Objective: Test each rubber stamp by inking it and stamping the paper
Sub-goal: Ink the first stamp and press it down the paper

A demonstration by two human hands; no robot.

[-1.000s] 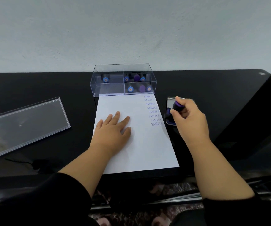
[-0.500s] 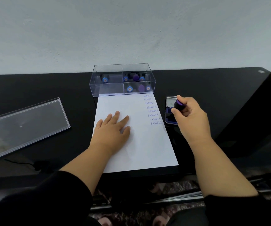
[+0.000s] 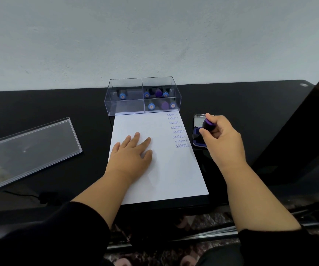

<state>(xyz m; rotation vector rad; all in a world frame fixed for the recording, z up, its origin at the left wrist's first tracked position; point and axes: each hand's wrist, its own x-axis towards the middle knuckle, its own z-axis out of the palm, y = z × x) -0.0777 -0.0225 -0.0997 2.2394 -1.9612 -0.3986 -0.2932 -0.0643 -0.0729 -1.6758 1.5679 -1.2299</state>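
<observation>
On the black surface (image 3: pixel 39 104): a white paper (image 3: pixel 166 169) lies at centre, its far edge touching a clear box.
Right hand (image 3: pixel 222 139): fingers curled round a purple-topped stamp (image 3: pixel 208 125), holding it tilted over the ink pad (image 3: pixel 198 135) just right of the paper; whether its face touches the pad cannot be told.
Left hand (image 3: pixel 131 154): flat on the paper, fingers straight and slightly spread, palm down.
Ink pad: open, blue tray near, pale lid standing at its far side.
Stamped marks: a column of blue "SAMPLE" prints (image 3: pixel 178 130) runs down the paper's far-right edge, some faint or partial.
Clear box (image 3: pixel 142 96): split into compartments at the far side; one blue-capped stamp (image 3: pixel 122 96) in the left section, several blue and purple ones (image 3: pixel 159 99) in the right sections.
Clear lid (image 3: pixel 28 148): lying well apart to the left.
Sleeves: dark, at both forearms near the camera.
</observation>
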